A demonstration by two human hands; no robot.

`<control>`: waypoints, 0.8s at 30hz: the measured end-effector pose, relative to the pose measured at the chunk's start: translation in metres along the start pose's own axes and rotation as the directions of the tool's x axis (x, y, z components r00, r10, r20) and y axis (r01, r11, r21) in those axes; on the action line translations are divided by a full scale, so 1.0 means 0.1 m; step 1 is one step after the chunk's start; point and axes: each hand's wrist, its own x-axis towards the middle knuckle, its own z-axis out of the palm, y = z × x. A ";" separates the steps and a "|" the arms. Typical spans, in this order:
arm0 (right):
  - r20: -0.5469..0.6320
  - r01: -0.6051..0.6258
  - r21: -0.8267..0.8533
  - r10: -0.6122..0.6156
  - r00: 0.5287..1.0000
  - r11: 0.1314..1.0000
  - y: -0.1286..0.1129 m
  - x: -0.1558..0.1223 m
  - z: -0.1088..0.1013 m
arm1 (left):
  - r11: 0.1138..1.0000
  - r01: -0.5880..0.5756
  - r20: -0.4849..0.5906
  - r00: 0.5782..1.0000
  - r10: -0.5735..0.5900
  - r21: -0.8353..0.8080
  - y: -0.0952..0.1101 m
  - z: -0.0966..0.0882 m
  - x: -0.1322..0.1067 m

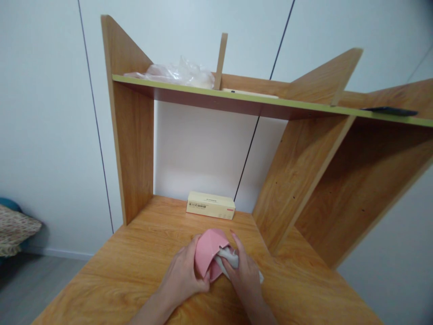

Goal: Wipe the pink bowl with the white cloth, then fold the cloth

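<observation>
A pink faceted container, bowl-like in shape (pixel 210 248), is tilted on its side above the wooden desk, its opening facing right. My left hand (pixel 185 271) wraps round its left side, thumb at the lower rim. In my right hand (pixel 246 275) is a bunched pale grey cloth (pixel 230 257), pushed partly into the container's opening. A loose end of the cloth sticks out to the right of that hand. The inside of the container is mostly hidden by the cloth and fingers.
Behind my hands a cream-coloured box (pixel 210 206) lies on the desk (pixel 135 257). A shelf (pixel 237 100) above carries a clear plastic bag (pixel 179 73) and a dark flat object (pixel 390 111). Upright wooden panels (pixel 297 180) stand on the right. A woven cushion-like item (pixel 16 228) is at far left.
</observation>
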 end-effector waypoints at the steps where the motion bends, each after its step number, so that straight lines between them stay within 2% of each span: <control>1: 0.007 -0.025 0.045 0.024 1.000 0.999 0.00 0.00 0.02 | 1.000 0.013 0.002 1.000 -0.013 -0.010 -0.01 0.00 0.00; 4: 0.058 -0.123 0.156 0.115 0.992 0.980 -0.01 0.02 0.06 | 0.997 0.069 0.002 0.998 -0.069 -0.024 -0.05 0.01 0.02; 7: 0.116 -0.163 0.191 0.143 0.983 0.968 -0.05 0.03 0.10 | 0.992 0.123 0.010 0.992 -0.123 -0.031 -0.09 0.02 0.03; 10: 0.122 -0.168 0.100 0.156 0.980 0.981 -0.05 0.03 0.08 | 0.990 0.135 0.011 0.991 -0.135 -0.039 -0.11 0.03 0.03; 13: 0.071 -0.144 -0.016 0.145 0.987 0.989 -0.03 0.02 0.03 | 0.990 0.136 0.030 0.990 -0.135 -0.030 -0.12 0.05 0.02; 16: 0.060 -0.104 -0.011 0.105 0.993 0.994 0.00 0.02 0.01 | 0.991 0.134 0.050 0.990 -0.133 -0.014 -0.14 0.07 0.01; 20: 0.065 -0.047 0.029 0.045 0.997 0.998 0.01 0.03 0.04 | 0.997 0.074 0.072 0.994 -0.076 0.024 -0.14 0.06 0.01; 24: 0.135 -0.126 -0.023 0.128 0.983 0.992 0.01 0.03 0.06 | 0.998 -0.053 0.154 0.987 0.049 0.023 -0.08 0.00 0.02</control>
